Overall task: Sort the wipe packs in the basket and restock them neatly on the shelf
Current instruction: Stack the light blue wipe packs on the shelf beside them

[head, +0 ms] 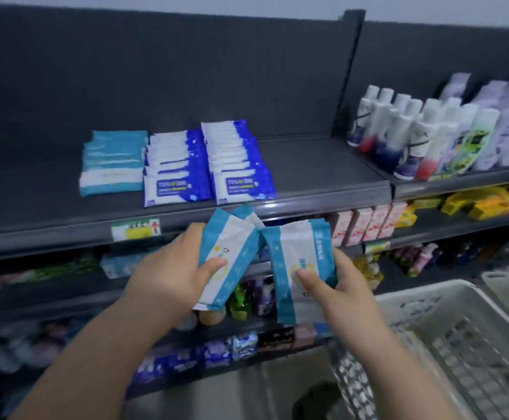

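A teal-and-white soft plastic wipe pack (232, 247) is clamped between thumb and curled fingers of the left hand (174, 268), a second matching pack (298, 253) likewise in the right hand (338, 286), held face-up just below the dark metal shelf (323, 168), presumably for matching against the shelved teal row (114, 165)

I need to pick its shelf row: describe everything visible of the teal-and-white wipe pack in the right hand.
The soft-plastic teal-and-white wipe pack is rectangular: white middle, teal bands down both long sides, a yellow ring on its face, text too blurred to read. The right hand holds it nearly upright below the dark shelf edge, thumb on the ring, fingers behind. Edges behind it suggest more packs in the same grip. Its upper left corner seems to meet the similar pack in the left hand.
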Demonstrator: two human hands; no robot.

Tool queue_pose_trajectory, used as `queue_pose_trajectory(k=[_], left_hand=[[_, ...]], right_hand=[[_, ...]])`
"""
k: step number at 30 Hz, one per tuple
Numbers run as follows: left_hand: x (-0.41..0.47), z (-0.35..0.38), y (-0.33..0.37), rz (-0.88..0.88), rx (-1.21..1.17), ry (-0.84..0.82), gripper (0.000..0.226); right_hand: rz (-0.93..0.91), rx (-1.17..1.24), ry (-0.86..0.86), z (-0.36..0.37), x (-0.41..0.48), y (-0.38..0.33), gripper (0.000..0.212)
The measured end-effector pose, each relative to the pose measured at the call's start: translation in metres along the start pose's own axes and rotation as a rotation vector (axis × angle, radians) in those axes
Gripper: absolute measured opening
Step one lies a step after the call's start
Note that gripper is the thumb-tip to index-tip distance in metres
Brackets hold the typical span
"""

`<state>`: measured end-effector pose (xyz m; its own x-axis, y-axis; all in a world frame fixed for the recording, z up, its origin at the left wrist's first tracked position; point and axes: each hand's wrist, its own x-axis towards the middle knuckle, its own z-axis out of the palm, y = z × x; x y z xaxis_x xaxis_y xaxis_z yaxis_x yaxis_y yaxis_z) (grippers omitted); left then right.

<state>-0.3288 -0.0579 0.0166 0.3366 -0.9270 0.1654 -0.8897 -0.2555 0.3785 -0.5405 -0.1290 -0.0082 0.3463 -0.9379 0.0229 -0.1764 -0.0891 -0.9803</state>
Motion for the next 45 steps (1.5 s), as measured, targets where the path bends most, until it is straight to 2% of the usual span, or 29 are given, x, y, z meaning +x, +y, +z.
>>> queue_pose_trajectory(k=[7,9,13,18,21,23,26,28,31,35,39,45], left_hand=[[-0.013,-0.061,-0.145,-0.050,0.095,0.180,0.042],[-0.016,-0.075,-0.176,0.006,0.150,0.280,0.033],[-0.015,-0.093,-0.222,0.057,0.265,0.340,0.038],[0.002,-0.111,-0.255,0.036,0.357,0.324,0.036],[0.016,-0.120,-0.269,-0.022,0.331,0.283,0.034],[0.027,-0.124,-0.278,-0.055,0.294,0.271,0.031],[0.047,-0.125,-0.291,0.016,0.286,0.275,0.032],[0.063,-0.125,-0.300,0.048,0.278,0.267,0.034],[0.086,-0.125,-0.314,0.039,0.201,0.270,0.032],[0.112,-0.126,-0.329,-0.007,0.195,0.311,0.032],[0.132,-0.126,-0.341,-0.041,0.236,0.296,0.034],[0.159,-0.124,-0.338,0.000,0.132,0.204,0.035]], right_hand=[[-0.073,-0.044,-0.095,0.133,0.024,-0.032,0.022],[-0.095,-0.046,-0.098,0.161,0.031,-0.039,0.021],[-0.115,-0.020,-0.141,0.203,0.046,-0.058,0.018],[-0.133,-0.031,-0.182,0.237,0.089,-0.089,0.017],[-0.186,-0.102,-0.222,0.253,0.127,-0.109,0.010],[-0.212,-0.191,-0.308,0.265,0.157,-0.121,0.011],[-0.258,-0.406,-0.483,0.288,0.205,-0.136,0.011],[-0.318,-0.592,-0.610,0.309,0.238,-0.137,0.022],[-0.369,-0.909,-0.819,0.342,0.277,-0.123,0.050],[-0.393,-1.051,-1.006,0.370,0.305,-0.106,0.062],[-0.481,-1.072,-0.988,0.380,0.321,-0.107,0.064],[-0.558,-0.985,-0.932,0.383,0.328,-0.104,0.066]])
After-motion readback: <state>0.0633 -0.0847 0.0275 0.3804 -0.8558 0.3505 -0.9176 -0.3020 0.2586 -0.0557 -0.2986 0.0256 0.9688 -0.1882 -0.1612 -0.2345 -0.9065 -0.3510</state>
